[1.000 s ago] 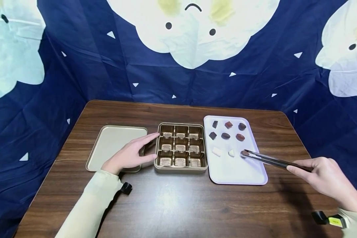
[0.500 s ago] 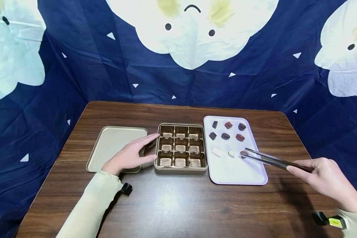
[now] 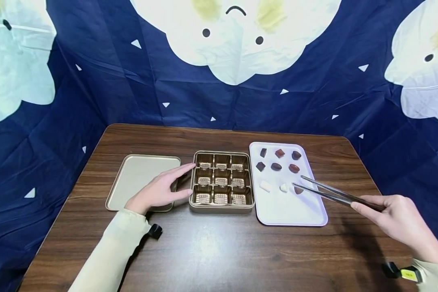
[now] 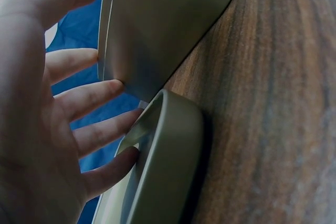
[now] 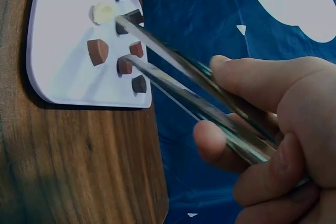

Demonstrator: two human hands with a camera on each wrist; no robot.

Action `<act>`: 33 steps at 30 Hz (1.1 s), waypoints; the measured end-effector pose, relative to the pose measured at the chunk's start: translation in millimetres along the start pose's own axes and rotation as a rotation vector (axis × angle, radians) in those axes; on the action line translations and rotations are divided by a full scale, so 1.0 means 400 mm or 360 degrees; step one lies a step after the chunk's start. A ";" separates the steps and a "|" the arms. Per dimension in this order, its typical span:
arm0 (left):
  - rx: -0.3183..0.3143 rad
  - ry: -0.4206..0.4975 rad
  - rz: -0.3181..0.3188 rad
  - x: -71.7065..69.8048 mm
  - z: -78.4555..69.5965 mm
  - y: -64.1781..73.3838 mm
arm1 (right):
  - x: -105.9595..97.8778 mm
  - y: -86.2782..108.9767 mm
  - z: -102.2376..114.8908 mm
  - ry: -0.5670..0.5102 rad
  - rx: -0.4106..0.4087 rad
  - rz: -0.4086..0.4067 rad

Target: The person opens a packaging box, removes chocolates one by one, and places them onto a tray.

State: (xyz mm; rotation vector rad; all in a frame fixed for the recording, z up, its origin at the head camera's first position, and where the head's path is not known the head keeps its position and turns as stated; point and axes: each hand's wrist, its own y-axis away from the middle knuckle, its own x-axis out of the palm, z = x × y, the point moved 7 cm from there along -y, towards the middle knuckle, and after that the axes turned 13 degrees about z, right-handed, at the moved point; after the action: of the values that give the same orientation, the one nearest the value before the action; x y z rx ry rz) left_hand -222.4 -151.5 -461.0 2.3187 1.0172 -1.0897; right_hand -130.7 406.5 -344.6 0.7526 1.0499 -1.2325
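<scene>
My right hand [image 3: 401, 221] grips a pair of metal tongs [image 3: 333, 196], whose two arms stand apart over the white tray [image 3: 292, 213]. Near the lower tip lies a brown chocolate [image 3: 299, 190], partly covered by it in the head view; in the right wrist view this chocolate [image 5: 98, 52] sits apart from both tips. My left hand [image 3: 158, 190] has its fingers extended, with thumb and fingertips at the left side of a gold tin [image 3: 222, 209]. The tin's divided insert shows bare compartments. In the left wrist view, fingertips touch the tin's wall [image 4: 157, 35].
On the tray, several more chocolates, such as a white bar [image 3: 265, 186] and a reddish square [image 3: 280, 153], lie in rows. A gold lid [image 3: 142, 172] lies left of the tin, partly under my left hand. Blue cloth [image 3: 190, 97] hangs behind the wooden table [image 3: 241, 251].
The tongs have spread from closed around the brown chocolate to wide apart, their tips shifting slightly away from it. The chocolate stays on the tray. My left hand has not moved.
</scene>
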 end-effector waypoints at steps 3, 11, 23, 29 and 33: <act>-0.0004 0.0003 -0.0002 0.000 0.000 0.001 | 0.001 0.002 -0.006 -0.0031 0.0038 -0.0099; 0.0000 -0.0001 0.0009 -0.001 0.000 -0.002 | 0.031 0.011 -0.042 -0.0043 0.0184 -0.0369; 0.0024 -0.0006 0.0002 -0.003 -0.003 0.002 | 0.048 0.022 -0.115 -0.0010 0.0518 -0.0599; 0.0049 -0.0018 -0.0009 -0.003 -0.006 0.002 | 0.069 0.026 -0.156 -0.0064 0.0641 -0.0617; 0.0024 -0.0009 0.0000 -0.001 -0.005 0.002 | 0.089 0.022 -0.185 -0.0113 0.0725 -0.0521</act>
State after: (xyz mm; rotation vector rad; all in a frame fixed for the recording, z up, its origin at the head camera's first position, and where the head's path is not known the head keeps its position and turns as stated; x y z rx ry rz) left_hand -220.9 -151.1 -459.2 2.3259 1.0104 -1.1067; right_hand -138.5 461.8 -405.4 0.8956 0.8625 -1.8036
